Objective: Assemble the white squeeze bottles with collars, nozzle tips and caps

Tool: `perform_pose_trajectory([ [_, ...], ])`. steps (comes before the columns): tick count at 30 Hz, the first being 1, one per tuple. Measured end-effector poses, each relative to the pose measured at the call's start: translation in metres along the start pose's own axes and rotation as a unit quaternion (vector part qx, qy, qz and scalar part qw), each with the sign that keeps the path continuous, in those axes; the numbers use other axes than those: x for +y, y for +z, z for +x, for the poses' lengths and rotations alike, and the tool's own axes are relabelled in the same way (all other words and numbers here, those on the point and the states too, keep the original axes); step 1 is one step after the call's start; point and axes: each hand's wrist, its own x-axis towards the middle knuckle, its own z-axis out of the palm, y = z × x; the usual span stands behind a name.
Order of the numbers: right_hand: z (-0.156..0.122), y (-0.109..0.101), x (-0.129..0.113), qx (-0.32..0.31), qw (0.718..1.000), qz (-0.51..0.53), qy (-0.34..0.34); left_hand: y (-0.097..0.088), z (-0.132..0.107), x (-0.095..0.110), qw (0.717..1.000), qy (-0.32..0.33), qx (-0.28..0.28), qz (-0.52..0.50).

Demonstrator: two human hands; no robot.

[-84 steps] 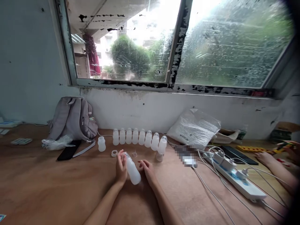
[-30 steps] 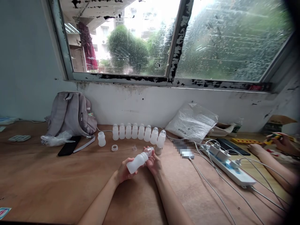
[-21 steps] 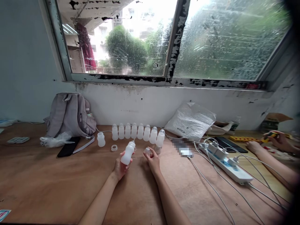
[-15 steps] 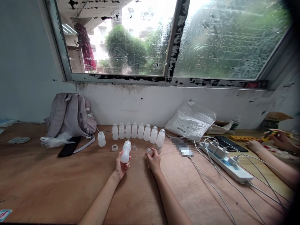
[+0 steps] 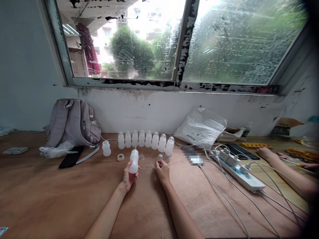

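My left hand [image 5: 128,178] is closed around a white plastic bottle [image 5: 134,161] and holds it upright just above the wooden table [image 5: 50,196]. My right hand [image 5: 162,170] rests on the table with loose fingers and nothing in it. A clear cap [image 5: 159,157] stands on the table just beyond its fingertips. A white ring [image 5: 121,157] and a small clear teat [image 5: 142,156] lie between my hands and a row of several capped white bottles [image 5: 144,139] near the wall. One uncapped bottle [image 5: 106,148] stands left of the row.
A grey backpack [image 5: 72,122], a crumpled plastic bag [image 5: 56,151] and a black phone [image 5: 71,157] lie at the left. To the right are a white plastic package [image 5: 200,127], a power strip [image 5: 239,172] with cables, and another person's arm [image 5: 281,166].
I turned the bottle upright in my left hand. My right hand took the clear cap off, set it on the table by the row and let go.
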Motion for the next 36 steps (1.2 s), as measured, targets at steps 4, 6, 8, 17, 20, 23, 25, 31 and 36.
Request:
perform_pose_trajectory([
  [4,0.001,0.001,0.001,-0.015,1.0,0.024,0.009,0.0,-0.001,0.0,1.0,-0.006,0.007,0.008],
  [6,0.001,0.002,0.0,-0.019,0.999,0.037,0.013,0.0,-0.001,0.0,1.0,-0.009,0.009,0.011],
  [8,0.0,0.002,0.0,-0.019,0.998,0.054,0.017,0.0,0.0,-0.001,1.0,-0.011,0.011,0.011],
  [17,-0.007,0.002,-0.021,-0.081,0.982,0.159,0.063,0.004,-0.005,-0.002,0.92,0.224,0.082,0.31],
  [20,-0.019,0.007,-0.039,-0.191,0.917,0.327,0.124,0.004,-0.01,-0.004,0.801,0.314,0.052,0.506],
  [23,-0.032,0.011,-0.053,-0.255,0.842,0.438,0.183,0.005,-0.014,-0.01,0.765,0.304,-0.02,0.567],
  [25,-0.037,0.01,-0.059,-0.246,0.839,0.436,0.213,0.009,-0.016,-0.013,0.78,0.281,-0.067,0.556],
  [31,-0.037,0.003,-0.064,-0.2,0.831,0.45,0.258,0.021,-0.015,-0.013,0.874,0.192,-0.122,0.429],
  [36,-0.035,0.0,-0.057,-0.231,0.793,0.495,0.27,0.022,-0.01,-0.014,0.911,0.131,-0.144,0.365],
])
